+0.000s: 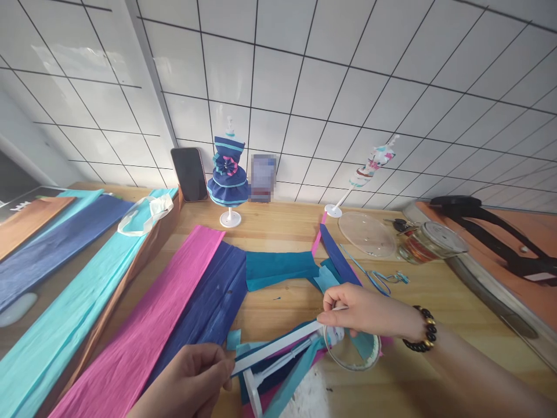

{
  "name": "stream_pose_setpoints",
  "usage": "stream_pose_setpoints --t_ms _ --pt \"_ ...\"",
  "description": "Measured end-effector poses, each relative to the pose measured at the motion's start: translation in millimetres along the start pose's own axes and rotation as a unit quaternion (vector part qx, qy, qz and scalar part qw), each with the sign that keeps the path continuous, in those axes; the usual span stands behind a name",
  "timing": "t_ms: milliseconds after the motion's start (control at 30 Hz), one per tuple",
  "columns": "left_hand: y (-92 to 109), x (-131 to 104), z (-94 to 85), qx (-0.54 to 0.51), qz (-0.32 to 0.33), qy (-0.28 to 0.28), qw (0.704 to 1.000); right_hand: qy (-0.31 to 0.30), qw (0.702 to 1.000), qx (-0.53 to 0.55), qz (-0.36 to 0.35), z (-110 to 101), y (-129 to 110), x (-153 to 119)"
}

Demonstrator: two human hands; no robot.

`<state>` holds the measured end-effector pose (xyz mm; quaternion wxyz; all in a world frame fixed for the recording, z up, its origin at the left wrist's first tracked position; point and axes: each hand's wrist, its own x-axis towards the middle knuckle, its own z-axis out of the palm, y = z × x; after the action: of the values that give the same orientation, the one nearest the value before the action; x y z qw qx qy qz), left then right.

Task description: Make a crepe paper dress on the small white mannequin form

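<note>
Between my two hands a narrow white strip (278, 346) is stretched, with a dark blue edge along its left part. My left hand (198, 371) pinches the strip's lower left end. With thumb and fingertips, my right hand (354, 307) grips its upper right end. Under that hand is a clear round dish or ring (352, 367) with white bits on its rim; I cannot tell which. Beneath the strip a small white dress-form stand (282, 361) lies tilted over blue, teal and pink crepe pieces (289, 386), its base towards my left hand.
A doll-sized blue dress (228, 183) stands on a dress form at the back, near a phone (190, 174). Another dress form (374, 165) leans right. Crepe strips, including a pink one (143, 325), cover the left. A clear lid (368, 233) and glass jar (435, 241) lie right.
</note>
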<state>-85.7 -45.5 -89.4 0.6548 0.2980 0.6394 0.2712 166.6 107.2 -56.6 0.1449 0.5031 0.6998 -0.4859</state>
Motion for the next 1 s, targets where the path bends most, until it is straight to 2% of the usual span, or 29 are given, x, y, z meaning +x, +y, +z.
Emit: stream_pose_setpoints --t_ms 267,367,533,633,767,900,1000 --pt "6.6 -1.7 0.3 -0.064 0.015 -0.01 0.998 -0.021 0.999 0.044 -0.019 -10.8 9.5 -6.8" --pt "9.9 -3.4 1.1 -0.097 0.01 -0.012 0.995 -0.007 0.998 0.052 -0.017 -12.4 11.0 -8.7" --pt "10.5 -5.9 1.5 -0.106 0.005 -0.005 0.994 0.026 0.999 -0.02 -0.039 -11.6 6.8 -10.4" --pt "11.3 -6.4 1.7 -0.104 -0.001 0.007 0.995 0.077 0.994 -0.06 -0.042 -8.0 -2.2 -13.4" --pt "13.7 -6.6 2.9 -0.099 -0.003 0.016 0.995 0.13 0.977 -0.166 -0.022 -1.8 -15.2 -14.3" --pt "15.0 -7.4 3.2 -0.098 -0.002 0.023 0.995 0.126 0.971 -0.198 -0.036 -2.1 -21.8 -8.4" --pt "14.8 -7.7 1.8 -0.102 0.002 0.018 0.995 0.097 0.976 -0.191 -0.039 -9.0 -23.9 -4.4"
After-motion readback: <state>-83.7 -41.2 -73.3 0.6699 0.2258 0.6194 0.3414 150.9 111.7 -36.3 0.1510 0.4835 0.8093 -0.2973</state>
